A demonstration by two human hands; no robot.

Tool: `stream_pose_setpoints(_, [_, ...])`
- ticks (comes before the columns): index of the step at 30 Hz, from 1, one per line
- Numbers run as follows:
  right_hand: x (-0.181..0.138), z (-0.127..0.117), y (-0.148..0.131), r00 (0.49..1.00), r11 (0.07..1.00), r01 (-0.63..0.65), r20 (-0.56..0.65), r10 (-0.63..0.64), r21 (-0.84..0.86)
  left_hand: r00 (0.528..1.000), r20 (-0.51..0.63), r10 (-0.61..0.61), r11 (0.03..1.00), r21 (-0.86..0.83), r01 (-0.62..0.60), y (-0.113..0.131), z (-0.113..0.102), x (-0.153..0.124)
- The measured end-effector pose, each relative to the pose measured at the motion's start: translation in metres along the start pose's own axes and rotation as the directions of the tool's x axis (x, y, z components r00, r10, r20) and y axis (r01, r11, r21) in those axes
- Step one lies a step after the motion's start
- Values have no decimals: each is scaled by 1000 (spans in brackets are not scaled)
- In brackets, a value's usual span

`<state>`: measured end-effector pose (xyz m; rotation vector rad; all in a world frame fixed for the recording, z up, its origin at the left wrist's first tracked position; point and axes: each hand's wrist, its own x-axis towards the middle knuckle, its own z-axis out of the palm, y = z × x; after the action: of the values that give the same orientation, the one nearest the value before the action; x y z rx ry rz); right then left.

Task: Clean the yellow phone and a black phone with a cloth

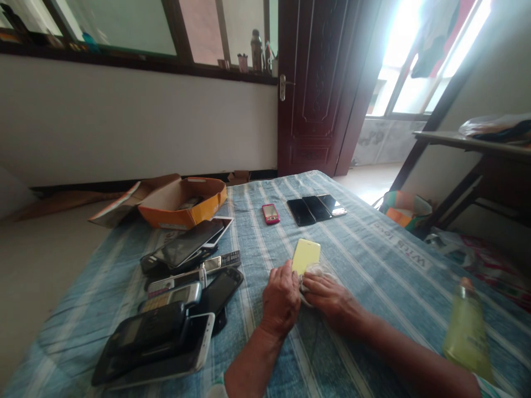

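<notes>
A flat yellow phone (306, 254) lies on the striped blue bedspread in front of me. My left hand (281, 298) grips its lower left edge with bent fingers. Pressed onto the phone's lower right part is a crumpled white cloth (321, 271), with the fingers of my right hand (332, 298) closed over it. The hands and cloth hide the phone's lower end. Beyond it lie a small pink phone (271, 214) and a row of dark smartphones (316, 209).
To the left, several old phones (161, 331) are piled in a loose heap. Behind them stands an open orange box (185, 207) with something dark inside. A bottle of yellowish liquid (468, 331) stands at the right. Past the bed are a door (317, 110) and a shelf (477, 142).
</notes>
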<state>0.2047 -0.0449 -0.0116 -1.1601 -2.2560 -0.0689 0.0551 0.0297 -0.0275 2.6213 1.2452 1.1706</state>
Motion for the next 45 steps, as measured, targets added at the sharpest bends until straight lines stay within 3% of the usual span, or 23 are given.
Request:
stream_pose_setpoints(4, [-1, 5, 6, 998, 997, -58, -1, 58, 56, 1000, 2, -15, 1000, -12, 15, 1, -1, 0])
stream_pose_setpoints(13, [38, 20, 41, 960, 960, -281, 9, 281, 10, 999, -10, -42, 999, -23, 42, 1, -2, 1])
stream_pose_setpoints(18, [59, 18, 69, 896, 896, -440, 27, 442, -64, 998, 56, -33, 999, -3, 33, 6, -8, 0])
stream_pose_setpoints(22, [67, 20, 72, 853, 848, -519, -6, 521, -105, 995, 100, -30, 999, -10, 31, 9, -11, 0])
stream_pose_setpoints(25, [72, 21, 63, 866, 860, -493, 28, 500, -130, 993, 119, -17, 1000, -11, 18, 10, -10, 0])
stream_pose_setpoints(30, [84, 15, 59, 892, 904, -377, 184, 413, -200, 987, 157, -34, 999, -7, 36, 11, -11, 0])
stream_pose_setpoints(34, [87, 13, 62, 875, 877, -413, 163, 457, -246, 986, 163, -26, 1000, -5, 27, 12, -12, 0])
stream_pose_setpoints(41, [72, 25, 48, 947, 948, -268, 136, 292, -170, 974, 222, -50, 999, -2, 52, 15, -14, 1])
stream_pose_setpoints(45, [73, 23, 59, 915, 924, -343, 160, 369, -168, 967, 247, -61, 998, 46, 51, 19, -16, 2])
